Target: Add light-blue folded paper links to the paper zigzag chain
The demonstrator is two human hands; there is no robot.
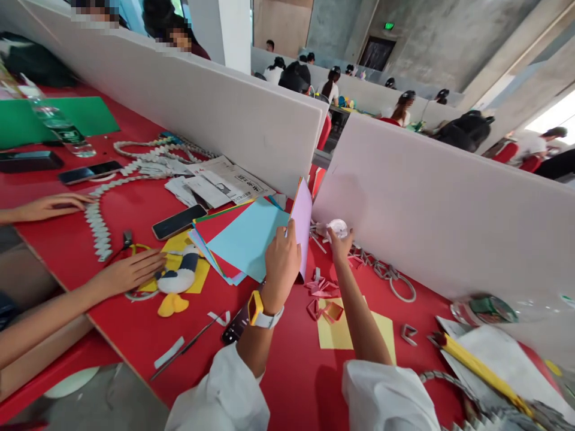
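My left hand [281,263] pinches a lilac paper sheet [302,224] and lifts it upright off a fanned stack of coloured paper [238,236], whose top sheet is light blue. My right hand [340,242] reaches to the white partition and closes its fingers on a small white tape roll [336,227]. A yellow watch [256,308] sits on my left wrist. Between my forearms lie small folded pink paper pieces [321,287] and a yellow sheet [341,332].
A co-worker's two hands [128,272] rest on the red table [291,371] at left, near a plush duck [177,281], phones [178,221], a long folded paper chain [99,224] and a water bottle [58,123]. White partitions [224,114] bound the far side. Scissors [188,347] lie near the front edge.
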